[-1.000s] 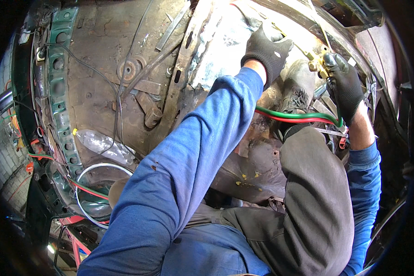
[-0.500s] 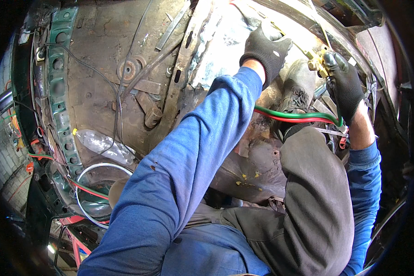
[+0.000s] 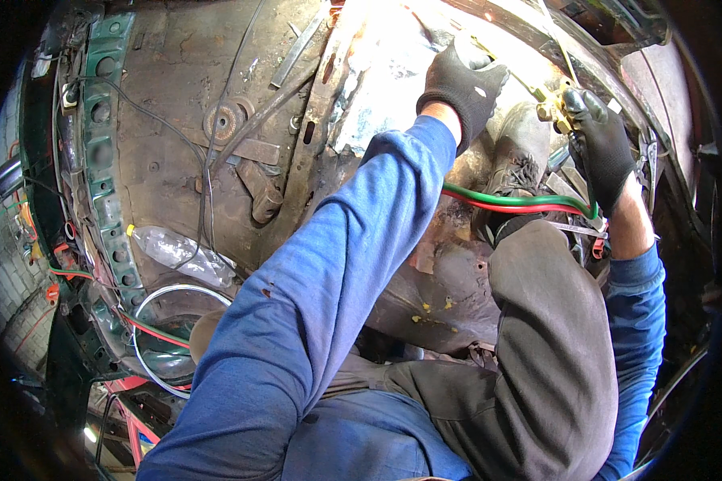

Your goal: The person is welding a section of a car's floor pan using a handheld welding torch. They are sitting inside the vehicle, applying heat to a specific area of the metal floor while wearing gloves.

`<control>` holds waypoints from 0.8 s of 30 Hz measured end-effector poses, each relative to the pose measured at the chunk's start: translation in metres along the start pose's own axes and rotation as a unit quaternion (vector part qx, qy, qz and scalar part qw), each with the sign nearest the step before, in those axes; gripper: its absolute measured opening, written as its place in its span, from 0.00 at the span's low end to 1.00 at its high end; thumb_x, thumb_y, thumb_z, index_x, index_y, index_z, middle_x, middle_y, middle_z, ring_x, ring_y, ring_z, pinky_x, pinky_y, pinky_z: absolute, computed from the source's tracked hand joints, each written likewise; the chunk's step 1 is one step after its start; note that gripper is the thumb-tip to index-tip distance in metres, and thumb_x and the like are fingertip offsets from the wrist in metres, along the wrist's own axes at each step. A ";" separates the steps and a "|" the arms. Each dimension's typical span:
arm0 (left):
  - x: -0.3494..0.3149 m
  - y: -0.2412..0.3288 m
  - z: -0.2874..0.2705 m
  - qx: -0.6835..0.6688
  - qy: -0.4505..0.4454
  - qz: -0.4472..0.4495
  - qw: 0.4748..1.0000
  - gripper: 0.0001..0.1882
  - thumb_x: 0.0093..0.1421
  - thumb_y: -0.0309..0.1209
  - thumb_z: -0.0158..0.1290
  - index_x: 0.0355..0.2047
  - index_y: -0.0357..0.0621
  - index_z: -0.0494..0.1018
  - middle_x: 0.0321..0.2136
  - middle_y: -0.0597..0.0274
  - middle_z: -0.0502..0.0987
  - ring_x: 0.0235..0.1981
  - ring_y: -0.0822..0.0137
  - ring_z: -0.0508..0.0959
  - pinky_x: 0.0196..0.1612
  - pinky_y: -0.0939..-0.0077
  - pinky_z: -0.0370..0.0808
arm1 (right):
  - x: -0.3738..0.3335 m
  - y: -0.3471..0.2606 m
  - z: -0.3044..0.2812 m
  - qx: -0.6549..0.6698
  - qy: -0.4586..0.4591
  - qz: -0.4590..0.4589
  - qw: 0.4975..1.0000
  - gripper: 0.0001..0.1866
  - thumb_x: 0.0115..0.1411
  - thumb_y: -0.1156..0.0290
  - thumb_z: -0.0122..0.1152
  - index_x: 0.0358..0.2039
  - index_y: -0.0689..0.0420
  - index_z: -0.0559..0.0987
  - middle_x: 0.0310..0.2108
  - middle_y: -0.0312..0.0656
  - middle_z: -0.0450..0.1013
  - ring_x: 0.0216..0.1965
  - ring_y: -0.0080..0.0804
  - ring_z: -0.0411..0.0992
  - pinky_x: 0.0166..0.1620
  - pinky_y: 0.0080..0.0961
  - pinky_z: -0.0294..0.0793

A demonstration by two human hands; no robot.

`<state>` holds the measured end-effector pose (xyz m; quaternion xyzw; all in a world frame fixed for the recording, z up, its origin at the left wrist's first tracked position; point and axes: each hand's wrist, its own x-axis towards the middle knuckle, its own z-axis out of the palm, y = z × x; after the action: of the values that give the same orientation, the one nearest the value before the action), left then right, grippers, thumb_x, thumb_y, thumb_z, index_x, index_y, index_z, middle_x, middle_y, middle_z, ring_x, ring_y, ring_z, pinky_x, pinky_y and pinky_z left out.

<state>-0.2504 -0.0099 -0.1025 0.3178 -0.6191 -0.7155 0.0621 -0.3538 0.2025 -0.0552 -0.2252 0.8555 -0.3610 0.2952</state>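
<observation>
My right hand (image 3: 602, 148), in a black glove, grips a gas welding torch (image 3: 555, 111) by its body, near the brass valves. From the torch a slim brass tube slants up and left, passing close to my other hand. My left hand (image 3: 463, 84), gloved alike, is closed over the brightly lit sheet metal (image 3: 397, 76); what its fingers hold is hidden. A green hose (image 3: 505, 199) and a red hose (image 3: 489, 206) run together from below my right hand toward the left, behind my left sleeve. Strong glare washes out the metal around the torch's far end.
My boot (image 3: 521, 152) stands between my hands. Left on the rusty floor panel lie a clear plastic bottle (image 3: 176, 252), a round abrasive disc (image 3: 225, 120), a hammer (image 3: 258, 192) and a dark cable (image 3: 208, 172). A green perforated metal sill (image 3: 102, 152) borders that side.
The glare on the sheet metal has spread and brightened, and orange glints show near the top edge. Both hands stay almost where they were.
</observation>
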 end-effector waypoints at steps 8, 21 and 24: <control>0.001 0.003 0.001 -0.017 0.011 0.009 1.000 0.13 0.63 0.30 0.65 0.42 0.39 0.74 0.23 0.65 0.78 0.16 0.75 0.74 0.17 0.79 0.73 | -0.001 -0.002 0.002 0.028 0.011 0.001 1.000 0.25 0.77 0.49 0.51 0.39 0.60 0.81 0.18 0.30 0.64 0.20 0.18 0.59 0.23 0.25 0.59; -0.008 0.016 -0.001 0.028 -0.002 -0.034 0.999 0.14 0.64 0.35 0.63 0.42 0.38 0.73 0.23 0.63 0.79 0.16 0.74 0.75 0.17 0.77 0.73 | 0.001 0.003 0.003 0.076 0.003 0.036 0.996 0.24 0.75 0.45 0.55 0.38 0.55 0.82 0.17 0.24 0.63 0.17 0.12 0.57 0.21 0.19 0.54; -0.007 0.014 0.000 0.028 -0.002 -0.036 0.999 0.15 0.65 0.35 0.63 0.42 0.38 0.73 0.23 0.63 0.79 0.16 0.74 0.76 0.18 0.76 0.74 | 0.001 0.005 0.004 0.062 0.012 0.017 0.998 0.24 0.76 0.46 0.54 0.39 0.56 0.82 0.18 0.25 0.64 0.18 0.13 0.57 0.22 0.20 0.55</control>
<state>-0.2492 -0.0097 -0.0874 0.3397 -0.6272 -0.7004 0.0262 -0.3524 0.2035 -0.0615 -0.1873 0.8390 -0.4105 0.3040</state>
